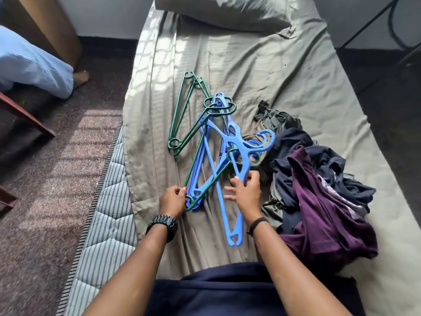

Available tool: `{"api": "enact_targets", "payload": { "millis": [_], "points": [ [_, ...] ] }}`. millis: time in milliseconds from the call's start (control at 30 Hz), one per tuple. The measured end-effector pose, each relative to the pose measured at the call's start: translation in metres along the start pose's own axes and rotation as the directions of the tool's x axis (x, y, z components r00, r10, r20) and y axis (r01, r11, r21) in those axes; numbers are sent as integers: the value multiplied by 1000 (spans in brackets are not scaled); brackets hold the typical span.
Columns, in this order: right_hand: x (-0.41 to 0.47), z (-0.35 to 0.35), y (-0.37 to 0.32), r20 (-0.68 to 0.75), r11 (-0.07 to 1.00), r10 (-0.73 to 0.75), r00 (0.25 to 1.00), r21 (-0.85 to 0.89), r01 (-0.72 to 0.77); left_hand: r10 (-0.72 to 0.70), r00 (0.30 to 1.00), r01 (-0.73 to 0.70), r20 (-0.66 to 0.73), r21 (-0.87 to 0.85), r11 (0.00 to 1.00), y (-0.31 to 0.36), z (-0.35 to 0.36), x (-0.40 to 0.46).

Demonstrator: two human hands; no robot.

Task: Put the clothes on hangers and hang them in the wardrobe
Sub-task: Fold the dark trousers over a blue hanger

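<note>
A tangle of several blue hangers (227, 142) and green hangers (182, 115) lies in the middle of the bed. My left hand (173, 199) pinches the corner of a green hanger (206, 183) at the near left of the tangle. My right hand (247, 190) grips the arm of a blue hanger (241, 160) just right of it. A heap of clothes (319, 190) sits to the right of the hangers: a purple garment (323, 215) on top, dark navy pieces and an olive one (280, 120) behind. No wardrobe shows for certain.
The bed has an olive sheet (250, 71) and a pillow (223, 12) at the far end. A striped mattress edge (107, 201) borders brown carpet (52, 179) on the left. Another person's leg in light blue trousers (32, 65) stands at far left by a brown cabinet (52, 21).
</note>
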State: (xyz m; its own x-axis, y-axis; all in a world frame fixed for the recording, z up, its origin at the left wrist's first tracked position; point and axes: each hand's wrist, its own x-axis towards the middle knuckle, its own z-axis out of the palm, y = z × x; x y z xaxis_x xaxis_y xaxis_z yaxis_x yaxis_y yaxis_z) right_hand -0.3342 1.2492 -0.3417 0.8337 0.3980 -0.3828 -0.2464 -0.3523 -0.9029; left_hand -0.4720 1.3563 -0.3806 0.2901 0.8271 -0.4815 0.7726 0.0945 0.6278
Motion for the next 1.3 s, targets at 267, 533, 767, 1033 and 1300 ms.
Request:
{"api": "enact_targets", "payload": {
  "millis": [267,533,767,1033,1300],
  "points": [
    [-46,-65,15,-276,960,-235,932,-217,178,94,995,-80,-35,290,954,9,14,-36],
    [-51,-128,11,-365,907,-357,860,-355,226,110,989,-77,-99,291,954,-21,14,-57],
    [-51,-147,6,-331,946,-294,897,-232,225,-140,981,125,-131,-118,985,-19,12,-62],
    [-71,-146,7,-291,982,-174,941,12,186,28,999,-24,-44,95,995,31,38,-73],
    [-120,-201,22,-362,985,-158,919,9,173,456,877,-458,150,-20,889,34,106,-206]
  ]
}}
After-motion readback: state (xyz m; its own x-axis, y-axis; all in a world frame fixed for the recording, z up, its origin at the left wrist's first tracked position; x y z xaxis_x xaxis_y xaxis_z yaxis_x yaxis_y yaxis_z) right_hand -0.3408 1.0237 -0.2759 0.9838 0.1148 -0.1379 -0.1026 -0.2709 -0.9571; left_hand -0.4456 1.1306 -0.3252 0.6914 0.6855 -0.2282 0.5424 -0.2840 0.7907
